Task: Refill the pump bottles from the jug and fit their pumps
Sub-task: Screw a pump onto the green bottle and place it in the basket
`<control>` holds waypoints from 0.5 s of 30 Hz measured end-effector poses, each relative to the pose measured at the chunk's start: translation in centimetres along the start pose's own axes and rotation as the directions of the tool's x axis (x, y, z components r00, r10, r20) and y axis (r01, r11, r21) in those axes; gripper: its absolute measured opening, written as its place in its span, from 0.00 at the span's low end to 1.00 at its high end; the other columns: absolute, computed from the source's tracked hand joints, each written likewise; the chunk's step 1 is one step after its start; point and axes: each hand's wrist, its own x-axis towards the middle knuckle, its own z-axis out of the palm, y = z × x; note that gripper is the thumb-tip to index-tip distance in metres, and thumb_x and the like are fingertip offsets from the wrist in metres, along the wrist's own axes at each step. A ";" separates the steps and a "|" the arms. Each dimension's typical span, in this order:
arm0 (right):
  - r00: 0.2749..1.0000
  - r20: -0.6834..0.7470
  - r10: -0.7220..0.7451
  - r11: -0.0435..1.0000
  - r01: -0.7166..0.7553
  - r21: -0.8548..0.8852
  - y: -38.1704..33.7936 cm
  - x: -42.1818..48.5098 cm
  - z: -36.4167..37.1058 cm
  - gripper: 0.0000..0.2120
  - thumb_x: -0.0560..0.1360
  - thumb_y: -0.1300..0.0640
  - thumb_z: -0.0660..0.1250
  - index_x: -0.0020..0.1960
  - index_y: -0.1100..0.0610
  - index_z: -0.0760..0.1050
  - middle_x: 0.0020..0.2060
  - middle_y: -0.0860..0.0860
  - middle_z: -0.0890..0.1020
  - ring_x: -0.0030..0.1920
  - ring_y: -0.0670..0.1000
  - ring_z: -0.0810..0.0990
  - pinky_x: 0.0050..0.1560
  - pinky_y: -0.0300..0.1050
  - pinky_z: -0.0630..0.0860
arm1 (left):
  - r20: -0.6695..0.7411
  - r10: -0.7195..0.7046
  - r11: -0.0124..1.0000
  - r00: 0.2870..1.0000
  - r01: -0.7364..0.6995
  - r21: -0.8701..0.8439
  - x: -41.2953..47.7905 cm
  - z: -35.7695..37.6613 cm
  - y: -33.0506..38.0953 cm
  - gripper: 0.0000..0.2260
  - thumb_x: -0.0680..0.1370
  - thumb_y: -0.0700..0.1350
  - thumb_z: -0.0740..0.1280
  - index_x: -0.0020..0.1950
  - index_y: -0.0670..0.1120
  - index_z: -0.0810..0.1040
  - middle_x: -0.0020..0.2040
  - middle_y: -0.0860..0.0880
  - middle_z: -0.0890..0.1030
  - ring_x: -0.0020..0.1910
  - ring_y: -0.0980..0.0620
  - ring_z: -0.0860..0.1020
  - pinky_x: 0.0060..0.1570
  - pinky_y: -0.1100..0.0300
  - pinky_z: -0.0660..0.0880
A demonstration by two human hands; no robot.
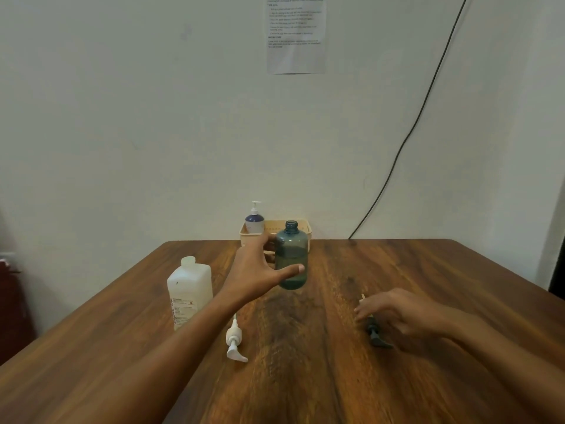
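A teal see-through bottle (292, 255) stands uncapped at the middle of the wooden table (428, 286). My left hand (260, 270) is wrapped around its left side, thumb across the front and fingers behind. The white jug (189, 295) stands uncapped to the left of my forearm. A white pump (234, 342) lies on the table near me. A dark pump (375, 333) lies to the right, its tube partly hidden under my right hand (397, 310), which hovers over it with fingers spread. A blue-and-white bottle (254, 220) with its pump fitted stands in the basket.
A beige basket (302, 228) sits at the table's far edge against the wall. A black cable (428, 96) runs down the wall to the right of it. A printed sheet (296, 35) hangs on the wall above.
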 end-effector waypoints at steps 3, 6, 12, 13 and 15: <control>0.999 0.034 -0.004 0.999 0.005 -0.045 0.8 -0.5 1.4 0.23 0.83 0.58 0.66 0.69 0.32 0.76 0.71 0.28 0.72 0.71 0.27 0.65 0.71 0.32 0.68 | -0.003 -0.002 1.000 1.000 0.002 0.006 -0.2 0.1 -0.2 0.34 0.67 0.63 0.79 0.68 0.51 0.75 0.61 0.55 0.81 0.52 0.58 0.81 0.44 0.71 0.79; 1.000 0.001 0.005 0.999 -0.005 -0.050 1.9 -0.5 2.7 0.22 0.82 0.55 0.67 0.67 0.28 0.75 0.71 0.27 0.71 0.72 0.31 0.66 0.73 0.41 0.70 | 0.002 -0.002 1.000 1.000 0.002 -0.002 -0.3 0.0 -0.3 0.34 0.67 0.63 0.78 0.68 0.51 0.74 0.61 0.55 0.81 0.53 0.58 0.81 0.45 0.71 0.79; 0.982 -0.168 -0.090 0.991 0.104 0.081 0.1 0.2 1.3 0.22 0.83 0.58 0.67 0.65 0.31 0.77 0.64 0.34 0.80 0.66 0.38 0.79 0.63 0.45 0.80 | 0.002 -0.009 1.000 1.000 0.009 0.001 -0.4 -0.3 -0.3 0.35 0.66 0.63 0.78 0.69 0.51 0.74 0.61 0.54 0.81 0.52 0.58 0.81 0.47 0.69 0.80; 0.969 -0.236 -0.079 0.986 0.110 0.123 -0.3 0.4 0.6 0.23 0.82 0.59 0.69 0.67 0.32 0.77 0.64 0.35 0.81 0.64 0.39 0.80 0.61 0.45 0.81 | 0.002 -0.009 1.000 1.000 0.009 0.005 -0.4 -0.2 -0.3 0.35 0.66 0.63 0.78 0.69 0.51 0.74 0.61 0.54 0.81 0.52 0.58 0.81 0.47 0.69 0.80; 0.915 -0.404 -0.011 0.970 0.107 0.217 -1.3 1.1 -1.4 0.26 0.79 0.60 0.72 0.67 0.32 0.77 0.62 0.37 0.83 0.61 0.39 0.82 0.60 0.48 0.84 | 0.002 -0.005 1.000 1.000 0.005 0.012 -0.4 -0.3 -0.3 0.35 0.66 0.63 0.78 0.69 0.51 0.74 0.61 0.54 0.81 0.52 0.58 0.81 0.46 0.69 0.80</control>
